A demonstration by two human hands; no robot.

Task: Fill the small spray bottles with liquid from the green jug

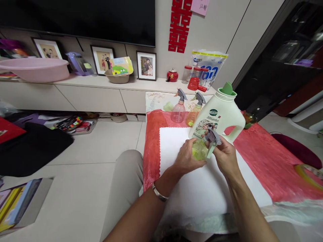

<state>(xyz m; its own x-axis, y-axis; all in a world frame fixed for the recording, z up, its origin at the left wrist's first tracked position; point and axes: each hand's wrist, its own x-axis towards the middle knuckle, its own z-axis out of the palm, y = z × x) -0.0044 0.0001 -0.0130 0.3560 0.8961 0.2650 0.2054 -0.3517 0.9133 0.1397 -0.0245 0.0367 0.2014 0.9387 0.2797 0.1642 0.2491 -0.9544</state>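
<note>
My left hand (188,157) wraps around the yellow-green see-through body of a spray bottle (199,150). At its top, my right hand (225,156) grips the grey and pale green spray head (213,137). Whether the head is screwed down fully I cannot tell, as my fingers cover the neck. Just behind stands a large pale green jug (219,112) with a handle, its mouth uncapped and a green spout showing. A pink spray bottle (178,112) and an orange-yellow spray bottle (193,114) stand upright to the left of the jug.
A white sheet (202,195) with a zigzag edge lies under my hands on the red-covered table (262,158). A roll of tape (309,176) lies at the right. Behind, a long cabinet (96,95) carries a pink basin (37,69), framed photos and jars.
</note>
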